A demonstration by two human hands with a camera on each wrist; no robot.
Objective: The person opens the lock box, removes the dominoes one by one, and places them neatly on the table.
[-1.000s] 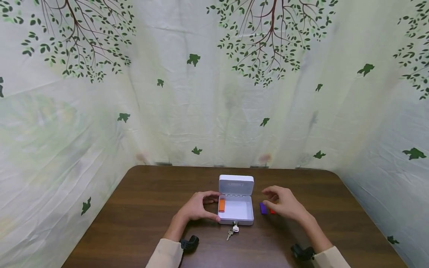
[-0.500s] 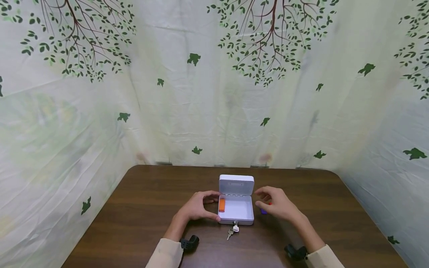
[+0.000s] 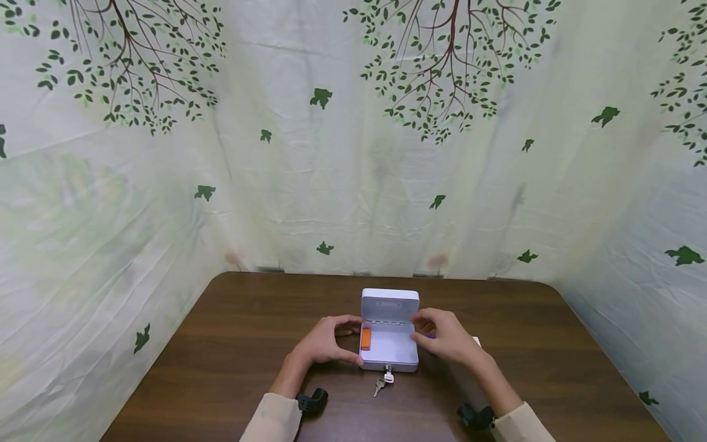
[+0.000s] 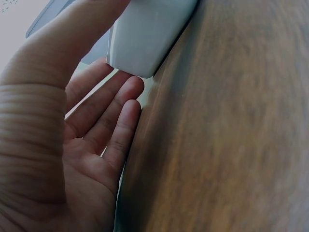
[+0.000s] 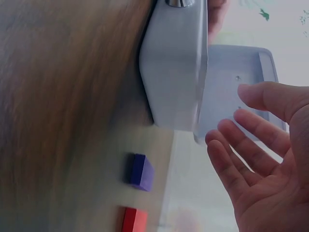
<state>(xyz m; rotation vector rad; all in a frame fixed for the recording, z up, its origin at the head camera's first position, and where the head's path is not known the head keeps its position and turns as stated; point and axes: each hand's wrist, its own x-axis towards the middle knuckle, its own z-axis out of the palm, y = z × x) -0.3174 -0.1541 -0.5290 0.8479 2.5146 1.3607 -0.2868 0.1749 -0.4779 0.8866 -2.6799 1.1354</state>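
In the head view a white cash box stands on the table with its lid raised. An orange block lies inside along the left wall. My left hand holds the box's left side, thumb at the front corner and fingers toward the hinge. My right hand hovers by the right rim, fingers spread and holding nothing, as the right wrist view confirms. Right of the box lie a purple block and a red block; in the head view my right hand mostly hides them.
Keys hang from the lock at the front of the box. A small white thing peeks out behind my right wrist. The brown table ends at a leaf-printed curtain.
My right hand has moved left, from above the purple and red blocks to the box's right rim. The left hand, the box and the orange block have stayed put.
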